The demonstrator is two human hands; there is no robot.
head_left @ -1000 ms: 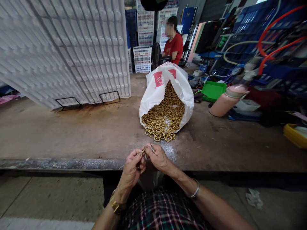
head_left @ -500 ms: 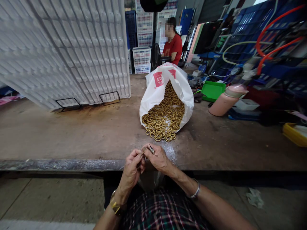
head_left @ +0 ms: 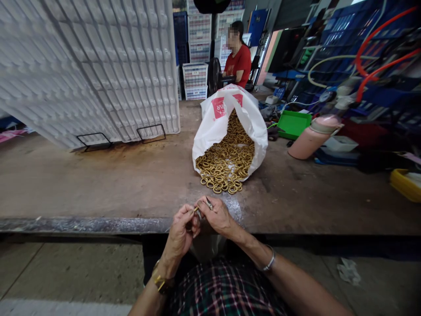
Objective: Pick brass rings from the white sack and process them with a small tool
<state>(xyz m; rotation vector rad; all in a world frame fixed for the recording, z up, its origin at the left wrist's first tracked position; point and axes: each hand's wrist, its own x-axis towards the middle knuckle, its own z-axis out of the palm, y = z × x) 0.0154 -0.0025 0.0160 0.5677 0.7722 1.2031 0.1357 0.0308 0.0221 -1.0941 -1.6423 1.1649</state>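
Note:
My left hand is closed, pinching a small gold-coloured ring between thumb and fingers at the table's front edge. Against the same ring rest the fingertips of my right hand, which is also closed. A small metal tool with a dark pointed tip sticks out of my right hand; my fingers hide the rest of it. Just beyond both hands, many gold-coloured rings spill from the mouth of a white plastic bag lying on its side.
White ribbed trays stand at the left, held by black wire stands. To the right are a green tray, a pink bottle and a yellow bin. A person in a red shirt sits behind the wooden table.
The ring between my fingertips shows more clearly now. Both hands stay almost in place, and the view has shifted slightly.

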